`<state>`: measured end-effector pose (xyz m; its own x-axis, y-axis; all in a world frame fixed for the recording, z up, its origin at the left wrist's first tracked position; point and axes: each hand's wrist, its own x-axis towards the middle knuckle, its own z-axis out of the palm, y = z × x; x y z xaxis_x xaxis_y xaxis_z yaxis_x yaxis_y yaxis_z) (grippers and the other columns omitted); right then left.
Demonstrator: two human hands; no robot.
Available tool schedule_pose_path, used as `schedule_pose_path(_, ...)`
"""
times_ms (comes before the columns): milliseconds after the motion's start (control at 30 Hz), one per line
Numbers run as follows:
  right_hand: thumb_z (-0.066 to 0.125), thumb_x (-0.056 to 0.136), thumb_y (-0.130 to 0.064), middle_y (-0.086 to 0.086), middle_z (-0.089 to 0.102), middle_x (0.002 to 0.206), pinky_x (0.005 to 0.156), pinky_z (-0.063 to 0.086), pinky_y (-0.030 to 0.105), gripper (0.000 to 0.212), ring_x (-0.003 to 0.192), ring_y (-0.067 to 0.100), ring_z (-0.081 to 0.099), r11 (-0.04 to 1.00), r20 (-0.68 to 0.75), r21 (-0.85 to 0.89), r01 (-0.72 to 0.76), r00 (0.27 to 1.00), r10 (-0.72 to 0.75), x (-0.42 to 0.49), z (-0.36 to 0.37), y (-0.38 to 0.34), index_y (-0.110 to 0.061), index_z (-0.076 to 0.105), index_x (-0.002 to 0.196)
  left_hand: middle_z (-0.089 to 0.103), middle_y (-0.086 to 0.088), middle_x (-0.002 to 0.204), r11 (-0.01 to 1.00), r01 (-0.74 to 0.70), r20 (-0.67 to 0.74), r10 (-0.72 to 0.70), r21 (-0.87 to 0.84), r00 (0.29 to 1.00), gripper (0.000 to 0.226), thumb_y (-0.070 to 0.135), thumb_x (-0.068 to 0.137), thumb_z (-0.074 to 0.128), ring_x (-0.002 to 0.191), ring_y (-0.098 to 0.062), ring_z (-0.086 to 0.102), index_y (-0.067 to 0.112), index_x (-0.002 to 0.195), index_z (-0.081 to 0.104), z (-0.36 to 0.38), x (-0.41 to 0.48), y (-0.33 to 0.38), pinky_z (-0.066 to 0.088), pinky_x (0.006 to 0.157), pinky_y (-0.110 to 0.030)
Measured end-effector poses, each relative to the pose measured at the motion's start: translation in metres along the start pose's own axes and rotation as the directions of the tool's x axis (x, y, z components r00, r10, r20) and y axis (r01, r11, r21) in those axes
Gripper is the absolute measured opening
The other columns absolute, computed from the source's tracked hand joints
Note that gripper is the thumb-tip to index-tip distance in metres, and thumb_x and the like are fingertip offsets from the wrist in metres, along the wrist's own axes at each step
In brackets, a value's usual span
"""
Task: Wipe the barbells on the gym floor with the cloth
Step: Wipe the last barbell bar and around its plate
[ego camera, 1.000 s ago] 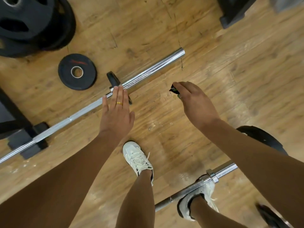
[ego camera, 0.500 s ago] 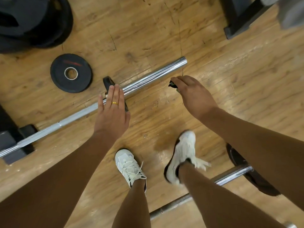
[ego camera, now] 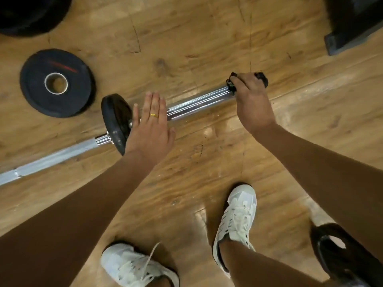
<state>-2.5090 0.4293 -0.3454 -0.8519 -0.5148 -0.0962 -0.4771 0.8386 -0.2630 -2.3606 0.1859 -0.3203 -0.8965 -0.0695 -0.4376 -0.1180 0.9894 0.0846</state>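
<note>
A: Left side first, what's there?
B: Loose weight plate (ego camera: 56, 82) flat on the floor (ego camera: 186, 48), upper left. Barbell (ego camera: 51, 158) runs from the left edge up toward centre-right. A small mounted plate (ego camera: 116, 121) sits on it just left of centre.
A: Hands?
B: Left hand (ego camera: 151, 125) is flat, fingers straight and together, over the chrome sleeve (ego camera: 196, 102) right beside the mounted plate. It holds nothing. Can't tell if it presses the sleeve or hovers. Right hand (ego camera: 251, 100) has its fingers curled round the dark cloth (ego camera: 262, 78), at the sleeve's far end, centre-right.
A: Risks?
B: Bar could roll once the cloth gets dragged along it. A flat palm won't pin it much, and one small plate barely checks it. Left fingers are close to that plate, so a roll or slide could pinch them. The cloth is a small wad and may slip off the sleeve end or out of the grip.
A: Further right?
B: Another plate (ego camera: 348, 266) lower right, near the right shoe (ego camera: 238, 214). Trip hazard if the person steps back.
</note>
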Motion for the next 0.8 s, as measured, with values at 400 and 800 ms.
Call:
schedule_pose_path(400,0.049,0.099,-0.002,0.010,0.055,0.141,0.121,0.018,0.056,0.039,0.142,0.029,0.039,0.979,-0.360,0.196,0.062,0.933,0.013,-0.004,0.050,0.016,-0.004,0.056,0.137,-0.025,-0.015,0.164,0.980,-0.100,-0.062,0.091,-0.173,0.994,0.083,0.059,0.098,0.015,0.149,-0.027,-0.030,0.008,0.157,-0.016,0.032,0.016,0.000,-0.018,0.117,-0.053)
schedule_pose_path(800,0.043,0.107,-0.026,0.004,0.051,0.148,0.119,0.004,0.068,0.032,0.151,0.031,0.023,0.985,-0.308,0.172,-0.031,0.948,0.083,0.010,0.036,0.003,-0.015,0.061,0.132,-0.030,-0.014,0.162,0.989,-0.091,0.031,0.095,-0.114,0.995,0.084,0.057,0.103,0.022,0.149,-0.029,-0.031,0.010,0.155,-0.023,0.015,0.027,-0.006,-0.014,0.120,-0.054)
